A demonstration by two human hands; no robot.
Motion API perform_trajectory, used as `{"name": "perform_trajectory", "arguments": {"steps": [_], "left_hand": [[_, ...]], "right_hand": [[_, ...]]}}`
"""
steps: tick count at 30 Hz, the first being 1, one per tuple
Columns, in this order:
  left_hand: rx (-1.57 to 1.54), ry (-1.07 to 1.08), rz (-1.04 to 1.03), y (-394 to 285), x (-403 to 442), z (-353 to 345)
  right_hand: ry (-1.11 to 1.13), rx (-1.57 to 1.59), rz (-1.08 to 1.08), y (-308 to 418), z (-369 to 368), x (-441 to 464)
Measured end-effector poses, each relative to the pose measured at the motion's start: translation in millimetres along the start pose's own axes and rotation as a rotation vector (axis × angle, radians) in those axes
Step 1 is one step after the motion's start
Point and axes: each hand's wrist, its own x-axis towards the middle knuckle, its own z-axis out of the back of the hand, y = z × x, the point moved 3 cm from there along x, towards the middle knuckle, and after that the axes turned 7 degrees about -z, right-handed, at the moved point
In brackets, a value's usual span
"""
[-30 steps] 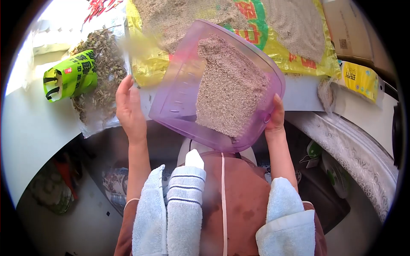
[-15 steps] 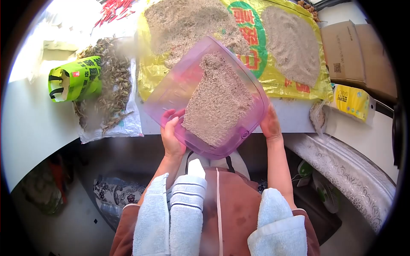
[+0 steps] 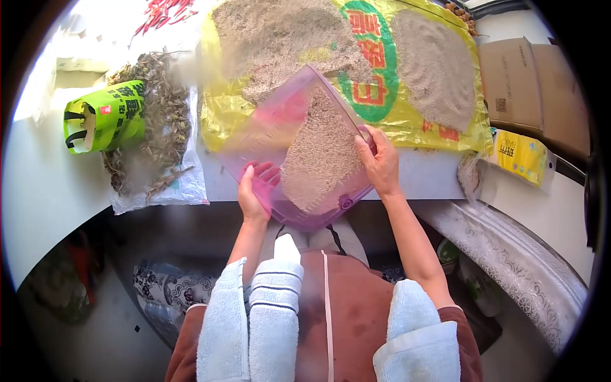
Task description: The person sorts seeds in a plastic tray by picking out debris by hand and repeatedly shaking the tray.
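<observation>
A translucent purple plastic box [image 3: 258, 143] is held tilted over the front of the table, level with my waist. Coarse beige grain [image 3: 321, 153] is heaped inside it, mostly on its right half. My left hand [image 3: 256, 191] grips the box's left side, fingers showing through the plastic. On the right rim, my right hand [image 3: 380, 160] clasps the edge with its thumb over the top. Behind the box, a yellow sack [image 3: 219, 118] lies flat with a broad grain pile [image 3: 286, 38] and a finer, paler pile [image 3: 433, 70] spread on it.
On the left, dried pods or stalks [image 3: 156, 137] lie on a white sheet [image 3: 194, 181] beside a green bag [image 3: 108, 118]. Red chillies [image 3: 162, 14] lie at the back. Cardboard boxes [image 3: 519, 83] and a yellow tissue pack [image 3: 519, 153] stand at the right.
My right hand has moved up and inward along with the box's right edge. The box is tilted differently, looks narrower, and the grain in it covers a narrower area.
</observation>
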Motion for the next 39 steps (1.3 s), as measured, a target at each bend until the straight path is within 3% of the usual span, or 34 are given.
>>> {"name": "perform_trajectory", "arguments": {"steps": [2,6,8,10,12,16,19,22,23,26,30,31,32,35,37,39], "left_hand": [[0.016,-0.035,-0.005,-9,-1,-11],[0.282,-0.038,-0.258,17,-8,-27],[0.124,-0.057,-0.044,0,-13,-27],[0.092,-0.009,-0.048,-20,-4,-5],[0.092,-0.059,-0.052,-23,-4,-2],[0.392,-0.042,-0.215,5,-21,-38],[0.211,-0.066,-0.02,-7,-21,-22],[0.15,-0.047,-0.019,-21,1,5],[0.192,-0.049,-0.026,-18,-2,-2],[0.441,0.037,-0.147,9,-20,-32],[0.169,-0.011,0.049,-1,-6,-4],[0.166,-0.014,0.054,-5,7,10],[0.161,-0.013,0.082,-13,13,7],[0.357,0.052,-0.103,-6,11,-25],[0.435,0.06,-0.237,0,9,-33],[0.307,0.035,-0.067,-18,16,-18]], "right_hand": [[0.047,0.035,-0.028,-6,-7,-1],[0.0,0.249,-0.164,-47,1,10],[0.022,0.127,-0.104,-29,-2,0],[0.076,0.114,-0.042,-7,-18,-11],[0.114,0.142,-0.112,-14,-27,-11],[0.059,0.173,-0.204,-54,-14,9],[0.019,0.169,-0.152,-44,-18,-2],[0.051,0.216,-0.063,-28,-35,-19],[0.107,0.167,-0.188,-32,-30,-15],[0.048,0.275,-0.277,-75,-19,4],[0.01,0.193,-0.248,-43,-16,-22],[-0.01,0.172,-0.117,-23,-21,-28],[0.018,0.158,-0.174,-25,-18,-29],[0.079,0.172,-0.331,-48,-13,-11],[0.026,0.283,-0.27,-56,-19,-14],[0.032,0.343,-0.22,-38,-24,-23]]}}
